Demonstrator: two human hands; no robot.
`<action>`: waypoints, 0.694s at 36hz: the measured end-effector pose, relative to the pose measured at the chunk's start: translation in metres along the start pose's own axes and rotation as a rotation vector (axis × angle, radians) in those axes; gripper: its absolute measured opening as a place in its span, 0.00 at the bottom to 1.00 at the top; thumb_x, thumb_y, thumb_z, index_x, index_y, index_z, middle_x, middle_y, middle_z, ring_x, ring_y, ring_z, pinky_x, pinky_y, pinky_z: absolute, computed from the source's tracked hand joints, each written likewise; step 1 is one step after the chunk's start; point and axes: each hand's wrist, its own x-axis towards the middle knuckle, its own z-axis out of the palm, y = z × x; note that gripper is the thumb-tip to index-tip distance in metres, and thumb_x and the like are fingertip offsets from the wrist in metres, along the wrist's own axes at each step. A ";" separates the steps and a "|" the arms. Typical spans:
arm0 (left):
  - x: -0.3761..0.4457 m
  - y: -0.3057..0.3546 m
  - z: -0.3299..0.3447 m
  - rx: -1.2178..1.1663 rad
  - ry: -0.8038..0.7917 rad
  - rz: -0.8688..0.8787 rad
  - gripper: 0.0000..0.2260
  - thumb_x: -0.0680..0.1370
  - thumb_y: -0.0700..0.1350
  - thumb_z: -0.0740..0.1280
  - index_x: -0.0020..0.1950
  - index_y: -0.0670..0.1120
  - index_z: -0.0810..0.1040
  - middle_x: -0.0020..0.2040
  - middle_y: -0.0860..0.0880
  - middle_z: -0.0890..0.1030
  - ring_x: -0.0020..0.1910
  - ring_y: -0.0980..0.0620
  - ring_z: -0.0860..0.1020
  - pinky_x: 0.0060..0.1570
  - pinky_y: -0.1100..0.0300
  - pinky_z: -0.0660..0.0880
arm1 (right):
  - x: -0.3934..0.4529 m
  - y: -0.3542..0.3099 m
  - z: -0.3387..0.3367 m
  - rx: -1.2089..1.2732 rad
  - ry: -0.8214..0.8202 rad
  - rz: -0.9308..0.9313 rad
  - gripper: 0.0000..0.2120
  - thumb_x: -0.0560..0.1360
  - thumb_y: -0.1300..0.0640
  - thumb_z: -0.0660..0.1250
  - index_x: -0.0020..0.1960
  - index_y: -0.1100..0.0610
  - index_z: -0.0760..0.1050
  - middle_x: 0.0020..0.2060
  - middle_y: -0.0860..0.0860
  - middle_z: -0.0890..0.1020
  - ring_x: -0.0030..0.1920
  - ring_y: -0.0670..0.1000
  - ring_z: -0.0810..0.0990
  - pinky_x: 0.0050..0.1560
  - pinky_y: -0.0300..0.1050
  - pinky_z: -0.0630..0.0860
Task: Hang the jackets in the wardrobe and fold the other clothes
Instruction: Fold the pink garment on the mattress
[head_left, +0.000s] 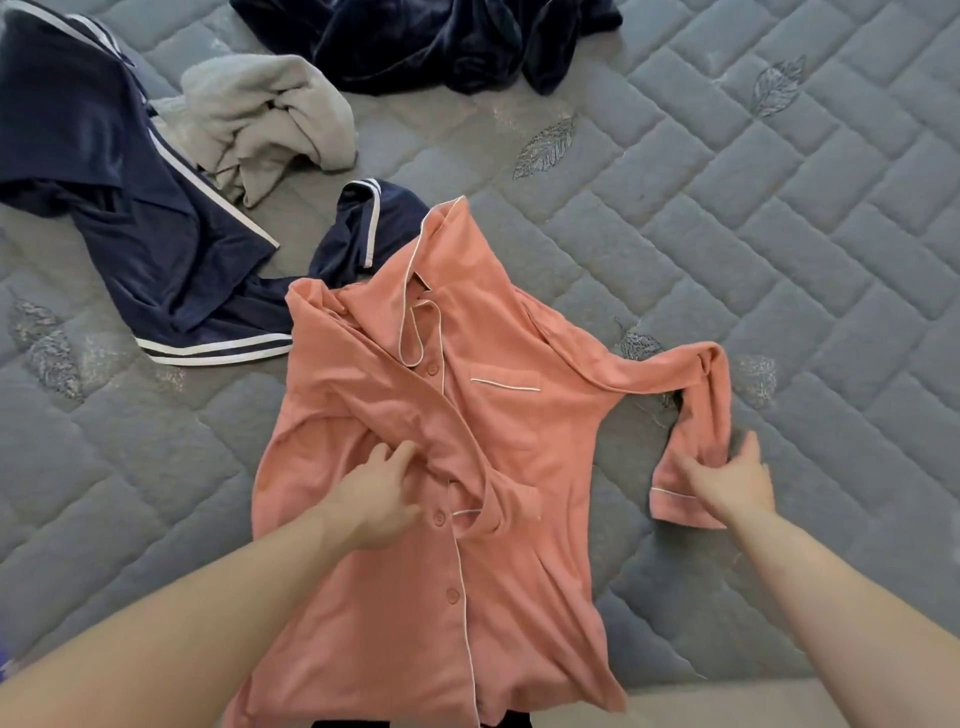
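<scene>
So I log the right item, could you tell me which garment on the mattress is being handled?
The salmon-pink shirt with white piping; both hands are on it, while the navy and grey garments lie untouched farther away.

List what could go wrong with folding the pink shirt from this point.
1. The left hand grips bunched fabric at the placket of the pink shirt; folding now would likely trap those creases.
2. The right hand holds a twisted sleeve by the cuff; it may fold in crooked.
3. The shirt's shoulder overlaps the navy striped garment, which could drag along.
</scene>
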 end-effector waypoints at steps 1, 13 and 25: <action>0.001 0.001 0.002 -0.025 0.012 -0.005 0.26 0.75 0.52 0.69 0.70 0.56 0.63 0.60 0.49 0.67 0.58 0.41 0.79 0.60 0.50 0.74 | 0.001 -0.001 0.002 -0.004 0.002 -0.003 0.41 0.74 0.49 0.74 0.79 0.57 0.58 0.72 0.62 0.72 0.72 0.64 0.71 0.71 0.57 0.69; -0.018 -0.002 0.012 -0.095 0.006 0.055 0.05 0.75 0.49 0.68 0.44 0.56 0.71 0.47 0.56 0.72 0.48 0.52 0.75 0.54 0.59 0.72 | -0.142 -0.080 0.037 0.454 -0.148 -0.577 0.14 0.69 0.57 0.62 0.51 0.46 0.80 0.37 0.44 0.83 0.36 0.42 0.78 0.39 0.36 0.75; -0.077 -0.086 0.026 -0.207 0.254 -0.281 0.04 0.75 0.47 0.66 0.48 0.49 0.74 0.50 0.50 0.75 0.49 0.46 0.78 0.51 0.50 0.76 | -0.194 -0.060 0.141 -0.262 -0.610 -0.598 0.30 0.74 0.48 0.68 0.75 0.43 0.66 0.69 0.46 0.72 0.68 0.53 0.75 0.65 0.48 0.73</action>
